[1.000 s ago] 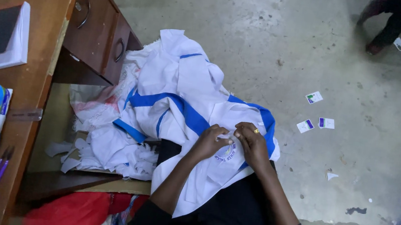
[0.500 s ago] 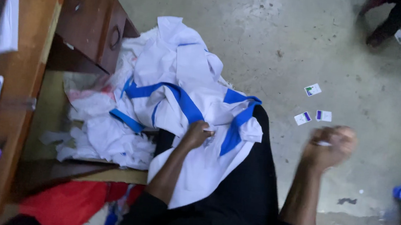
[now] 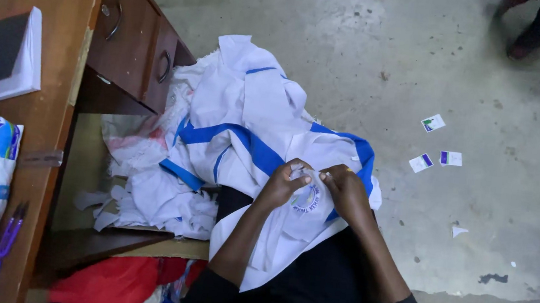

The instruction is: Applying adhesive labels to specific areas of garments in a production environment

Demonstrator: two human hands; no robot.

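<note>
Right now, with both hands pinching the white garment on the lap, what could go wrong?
The left hand and right hand pinch the white garment with blue trim close beside its round emblem; a tug might strain the fabric there. Its far end spills onto the white cloth pile and could snag or drag pieces.

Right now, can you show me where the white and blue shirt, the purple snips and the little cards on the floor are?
white and blue shirt [image 3: 264, 147], head view, blue stripe.
purple snips [image 3: 9, 238], head view, handle on the desk.
little cards [image 3: 421, 163], head view, one card's white face.
</note>
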